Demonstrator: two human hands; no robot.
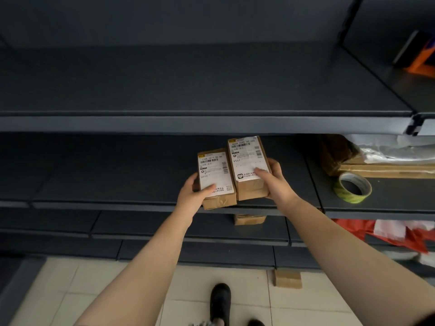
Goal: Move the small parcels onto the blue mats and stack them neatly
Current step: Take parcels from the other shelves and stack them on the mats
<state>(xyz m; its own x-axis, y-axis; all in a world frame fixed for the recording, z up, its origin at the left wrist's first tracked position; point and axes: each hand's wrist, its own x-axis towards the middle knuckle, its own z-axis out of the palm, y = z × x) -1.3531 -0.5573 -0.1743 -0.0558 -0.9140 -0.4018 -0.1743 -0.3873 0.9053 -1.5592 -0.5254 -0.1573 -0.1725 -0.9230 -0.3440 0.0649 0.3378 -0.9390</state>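
Two small brown cardboard parcels with white shipping labels sit side by side above the front edge of a dark shelf [117,184]. My left hand [191,196] grips the left parcel [215,177], thumb on its label. My right hand [275,182] grips the right parcel [249,165], which lies a little farther back. Another small parcel [249,219] rests on the shelf below, partly hidden. One more parcel [287,278] lies on the tiled floor by the shelf base. No blue mat is in view.
A roll of yellow-green tape [352,187] stands on the shelf to the right. Behind it lie flat cardboard [386,170] and clear plastic wrap [395,149]. Red and white bags [400,234] fill the lower right shelf. My shoe [220,302] is on the floor.
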